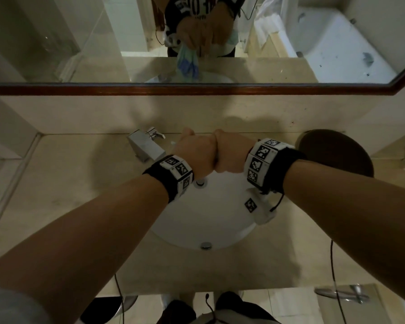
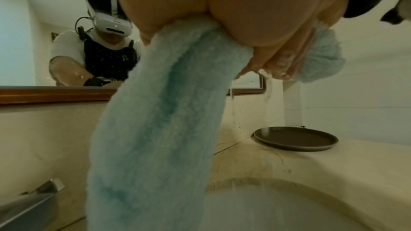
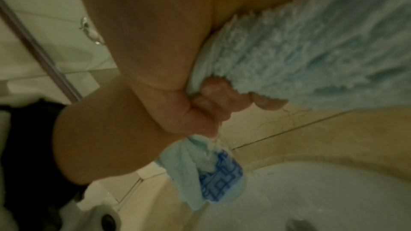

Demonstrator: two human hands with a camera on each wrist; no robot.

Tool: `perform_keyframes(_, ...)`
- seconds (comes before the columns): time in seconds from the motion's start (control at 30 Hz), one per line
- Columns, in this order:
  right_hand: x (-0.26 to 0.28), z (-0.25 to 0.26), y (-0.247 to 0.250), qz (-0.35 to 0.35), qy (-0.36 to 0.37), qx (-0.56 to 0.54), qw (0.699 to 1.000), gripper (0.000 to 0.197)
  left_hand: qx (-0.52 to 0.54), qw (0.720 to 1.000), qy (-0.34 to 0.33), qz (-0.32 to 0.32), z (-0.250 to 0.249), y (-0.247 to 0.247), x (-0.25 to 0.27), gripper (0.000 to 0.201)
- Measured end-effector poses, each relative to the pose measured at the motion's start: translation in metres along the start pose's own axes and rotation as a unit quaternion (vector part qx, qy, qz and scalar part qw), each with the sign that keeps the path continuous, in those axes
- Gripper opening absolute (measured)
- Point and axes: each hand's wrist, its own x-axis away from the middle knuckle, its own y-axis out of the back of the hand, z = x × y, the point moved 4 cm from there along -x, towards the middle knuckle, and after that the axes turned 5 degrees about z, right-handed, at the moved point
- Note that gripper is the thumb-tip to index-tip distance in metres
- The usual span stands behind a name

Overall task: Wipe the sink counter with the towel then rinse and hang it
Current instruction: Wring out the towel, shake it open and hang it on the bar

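Both my hands are fists pressed side by side above the white sink basin [image 1: 211, 220], just right of the faucet [image 1: 147, 146]. My left hand [image 1: 194, 152] and right hand [image 1: 233, 152] each grip the wet light-blue towel [image 2: 155, 129], twisted between them. From the left fist one end hangs down toward the basin, showing a blue patterned patch [image 3: 220, 182]. A fluffy bunch [image 3: 311, 46] sticks out past my right hand. Water trickles from the curled fingers [image 2: 278, 68]. From the head view the towel is hidden under the hands; only its reflection [image 1: 188, 63] shows in the mirror.
A round dark brown tray [image 1: 337, 150] lies on the beige stone counter [image 1: 68, 183] at the back right, against the wall. The wood-framed mirror [image 1: 56, 43] runs above the backsplash. A toilet paper roll [image 3: 106, 217] sits low at the left.
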Motion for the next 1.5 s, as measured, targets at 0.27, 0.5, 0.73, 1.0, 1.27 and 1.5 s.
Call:
perform_keyframes(0.27,0.004,-0.006,-0.005,0.045,0.013,-0.062,0.997,0.021,0.052,0.998,-0.014,0.035,-0.008,0.001,0.008,0.012)
perform_keyframes(0.5,0.03,-0.007,0.014,-0.211,0.044,0.097,0.972,0.056,0.244,0.966,0.073,0.04,0.01,0.001,-0.001,0.015)
perform_keyframes(0.73,0.06,-0.013,-0.012,-0.24,0.189,0.317,0.898,0.077,0.495,0.862,0.039,0.105,0.013,0.016,-0.004,0.015)
perform_keyframes(1.0,0.061,-0.01,0.038,-0.36,0.301,0.379,0.797,0.05,0.749,0.635,-0.063,0.177,-0.007,0.033,0.009,0.019)
perform_keyframes(1.27,0.052,-0.019,0.051,-0.337,0.299,0.446,0.773,0.034,0.772,0.622,-0.032,0.126,-0.018,0.026,0.021,0.017)
perform_keyframes(1.5,0.047,-0.021,0.052,-0.334,0.288,0.46,0.771,0.021,0.72,0.682,-0.004,0.129,-0.016,0.023,0.025,0.016)
